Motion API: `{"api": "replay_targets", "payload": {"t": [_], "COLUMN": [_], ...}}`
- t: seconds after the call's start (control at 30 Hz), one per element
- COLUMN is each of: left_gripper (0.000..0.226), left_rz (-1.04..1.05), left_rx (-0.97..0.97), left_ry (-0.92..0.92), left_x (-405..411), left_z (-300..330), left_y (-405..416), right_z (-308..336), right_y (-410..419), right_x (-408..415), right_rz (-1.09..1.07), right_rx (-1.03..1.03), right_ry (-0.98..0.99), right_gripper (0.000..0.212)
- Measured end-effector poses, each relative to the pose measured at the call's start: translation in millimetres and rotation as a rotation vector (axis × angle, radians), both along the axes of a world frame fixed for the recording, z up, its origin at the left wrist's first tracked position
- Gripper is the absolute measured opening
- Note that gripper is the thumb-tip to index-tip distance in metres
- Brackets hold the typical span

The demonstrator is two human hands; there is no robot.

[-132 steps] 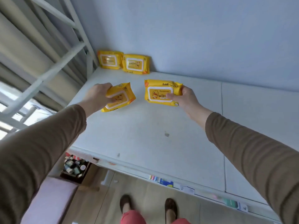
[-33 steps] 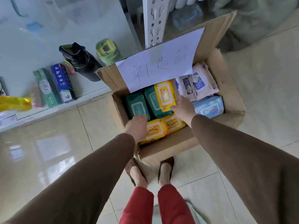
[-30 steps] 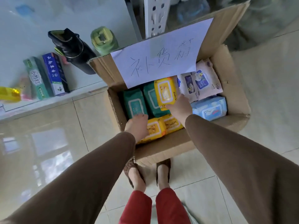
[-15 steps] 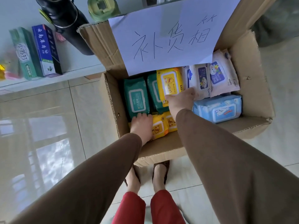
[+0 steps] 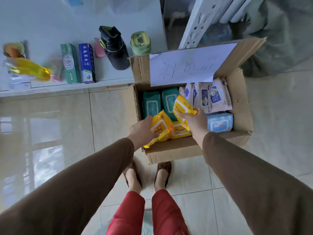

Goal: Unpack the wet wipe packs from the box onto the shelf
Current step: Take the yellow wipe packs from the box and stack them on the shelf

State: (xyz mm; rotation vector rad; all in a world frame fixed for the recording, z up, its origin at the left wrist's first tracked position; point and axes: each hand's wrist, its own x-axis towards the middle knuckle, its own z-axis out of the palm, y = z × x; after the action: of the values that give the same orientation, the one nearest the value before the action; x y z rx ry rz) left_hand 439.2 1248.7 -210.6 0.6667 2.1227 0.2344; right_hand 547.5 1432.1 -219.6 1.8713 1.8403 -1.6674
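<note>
Two yellow wipe packs, one [image 5: 160,127] in left hand [image 5: 141,131], other [image 5: 183,107] in right hand [image 5: 194,122]

Yellow packs [image 5: 160,126], teal packs [image 5: 151,106], pale-blue pack [image 5: 220,122], brown cardboard box [image 5: 240,106], red trousers [image 5: 128,214].

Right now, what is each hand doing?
Left hand: closed on a yellow wipe pack, lifting it over the box.
Right hand: closed on another yellow pack.

Small shop, restocking area: tiled floor [image 5: 105,112]; cardboard box [image 5: 240,99] of assorted wet wipe packs [image 5: 218,97]; left of box, low shelf [image 5: 50,89] displaying toothpaste boxes [image 5: 77,63] and bottles [image 5: 115,48].
</note>
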Motion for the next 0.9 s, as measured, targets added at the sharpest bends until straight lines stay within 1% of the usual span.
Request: {"api": "replay_targets", "payload": {"t": [0.07,0.1,0.2,0.33,0.4,0.47,0.53,0.67,0.8,0.9], "left_gripper": [0.045,0.043,0.042,0.059,0.055,0.049,0.042,0.044,0.042,0.036], "left_rz": [0.034,0.059,0.154,0.353,0.416,0.418,0.433,0.484,0.516,0.522], "left_rx": [0.026,0.044,0.114,0.227,0.276,0.284,0.288,0.369,0.398,0.427], "left_ry": [-0.010,-0.012,0.023,0.045,0.055,0.104,0.159,0.233,0.337,0.372], "left_x": [-14,-24,-61,-121,-154,-187,-220,-285,-356,-417], "left_z": [41,62,131,217,257,298,334,395,436,450], "left_y": [-20,-34,-86,-178,-235,-293,-352,-445,-507,-538], "right_z": [44,67,138,235,275,311,343,394,432,445], "right_y": [-20,-32,-71,-140,-181,-224,-267,-345,-408,-440], "right_x": [1,-3,-32,-97,-132,-166,-202,-282,-368,-436], "right_rz": [0.073,0.100,0.170,0.281,0.309,0.318,0.343,0.363,0.352,0.350], "right_rx": [0.022,0.035,0.067,-0.002,-0.051,-0.123,-0.166,-0.215,-0.245,-0.275], "right_ry": [0.026,0.055,0.160,0.367,0.421,0.467,0.514,0.605,0.691,0.748], "right_gripper": [0.024,0.024,0.024,0.028,0.023,0.023,0.025,0.025,0.023,0.022]}}
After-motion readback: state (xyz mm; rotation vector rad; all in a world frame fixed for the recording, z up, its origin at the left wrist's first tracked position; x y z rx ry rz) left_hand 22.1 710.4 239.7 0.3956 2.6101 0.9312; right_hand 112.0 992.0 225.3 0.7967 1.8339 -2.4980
